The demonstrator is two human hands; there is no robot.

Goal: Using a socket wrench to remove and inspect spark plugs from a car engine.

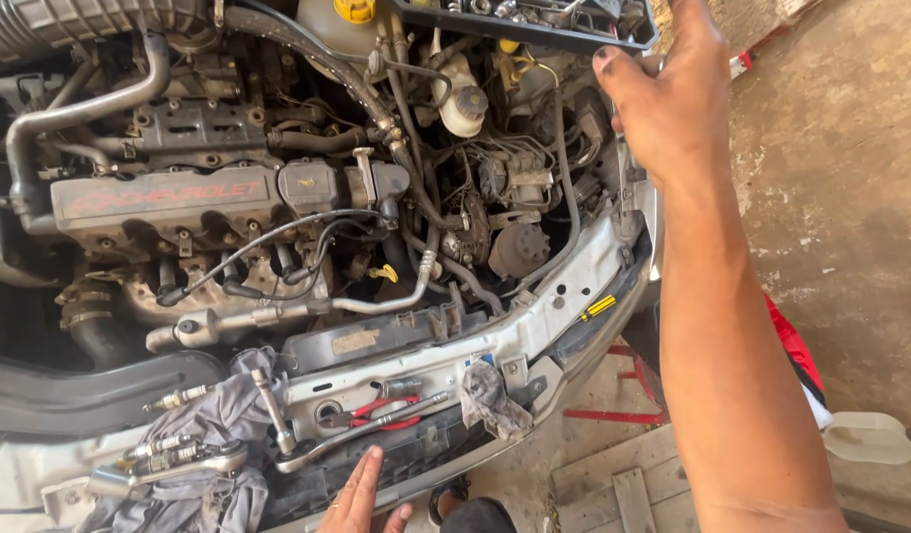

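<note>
Reaching right hand point(663, 99), black socket tray point(534, 30)

Your right hand point(663, 109) is bare, no glove, with dark grease smudged on the thumb tip and knuckles. Your forearm is bare too, no sleeve showing. Your left hand point(362, 494) wears a thin ring on one finger.

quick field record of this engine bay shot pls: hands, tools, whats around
setting: open car engine bay, seen from above
right hand: reaching to the black tool tray at the bay's far edge, holding nothing visible
left hand: flat on the front panel, empty
tools: ratchet wrench, red-handled pliers, spark plugs on a grey rag
</note>
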